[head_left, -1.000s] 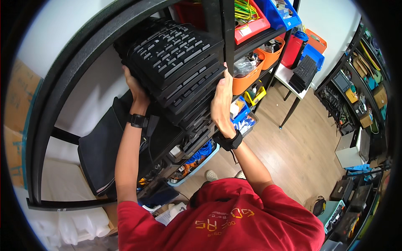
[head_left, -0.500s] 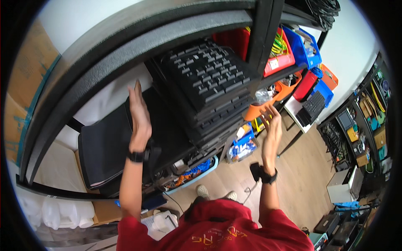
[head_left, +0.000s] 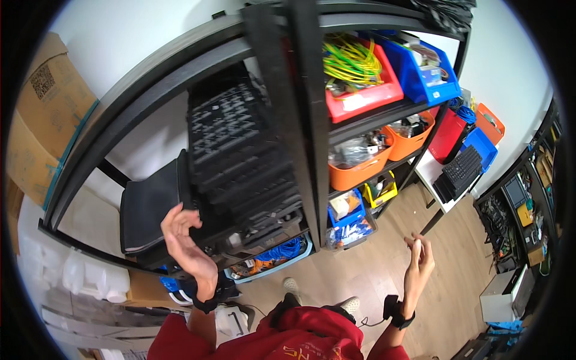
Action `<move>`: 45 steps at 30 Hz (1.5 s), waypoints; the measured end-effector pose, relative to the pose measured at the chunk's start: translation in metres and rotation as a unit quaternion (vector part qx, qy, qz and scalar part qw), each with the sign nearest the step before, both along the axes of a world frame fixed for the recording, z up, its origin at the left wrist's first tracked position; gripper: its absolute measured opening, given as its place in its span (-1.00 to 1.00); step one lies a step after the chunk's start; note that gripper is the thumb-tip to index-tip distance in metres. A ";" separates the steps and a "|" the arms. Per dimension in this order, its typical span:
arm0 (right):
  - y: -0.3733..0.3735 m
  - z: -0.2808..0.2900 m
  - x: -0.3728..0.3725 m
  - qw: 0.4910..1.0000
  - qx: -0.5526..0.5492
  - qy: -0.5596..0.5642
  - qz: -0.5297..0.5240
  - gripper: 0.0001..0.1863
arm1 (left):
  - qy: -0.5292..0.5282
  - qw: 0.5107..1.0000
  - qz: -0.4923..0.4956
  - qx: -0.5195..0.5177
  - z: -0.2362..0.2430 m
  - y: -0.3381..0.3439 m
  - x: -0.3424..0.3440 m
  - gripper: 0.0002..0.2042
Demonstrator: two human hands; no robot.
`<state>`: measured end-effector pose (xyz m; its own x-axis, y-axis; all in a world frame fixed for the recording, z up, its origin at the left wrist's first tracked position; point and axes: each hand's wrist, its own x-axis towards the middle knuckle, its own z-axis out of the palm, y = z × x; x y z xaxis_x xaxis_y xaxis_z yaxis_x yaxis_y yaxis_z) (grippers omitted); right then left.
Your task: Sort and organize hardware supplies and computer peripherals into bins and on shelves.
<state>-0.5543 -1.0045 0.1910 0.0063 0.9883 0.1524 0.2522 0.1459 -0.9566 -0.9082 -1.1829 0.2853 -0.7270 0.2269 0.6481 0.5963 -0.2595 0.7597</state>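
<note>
A tall stack of black keyboards (head_left: pixel 225 123) stands on the black shelf, slightly blurred. My left hand (head_left: pixel 187 243) is in front of the shelf, its fingers loosely bent and nothing in them. It is nearest to a flat black case or folder (head_left: pixel 150 207) lying left of the stack, and I cannot tell whether it touches anything. Over the floor to the right, well away from the shelf, hangs my right hand (head_left: pixel 418 264). Its fingers are slightly bent, and no object shows in it. Each wrist wears a black band.
Black shelf posts (head_left: pixel 309 120) divide the keyboards from several bins. A red bin (head_left: pixel 366 99) holds yellow-green cables. Beside it sits a blue bin (head_left: pixel 441 90); orange bins (head_left: pixel 360 174) are below. A light-blue tub (head_left: pixel 270 270) of cables sits low. Another keyboard (head_left: pixel 462 171) lies on a white table.
Both hands have drawn back from beside the keyboard stack toward my body, the right one also moving right. My view has shifted rightward. The stack now stands further left behind the posts.
</note>
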 end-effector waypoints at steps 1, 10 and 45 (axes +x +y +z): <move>0.004 -0.005 0.026 1.000 0.002 0.003 0.001 -0.67 | 0.003 1.000 0.002 0.021 -0.002 0.004 0.023 -0.44; 0.025 -0.041 0.193 0.998 -0.050 0.023 -0.029 -0.68 | 0.047 0.955 -0.287 -0.052 -0.033 0.088 0.222 -0.38; 0.507 -0.201 0.417 0.909 -0.380 0.160 -0.061 -0.13 | 0.089 0.704 -0.388 -0.588 -0.320 0.808 0.465 0.06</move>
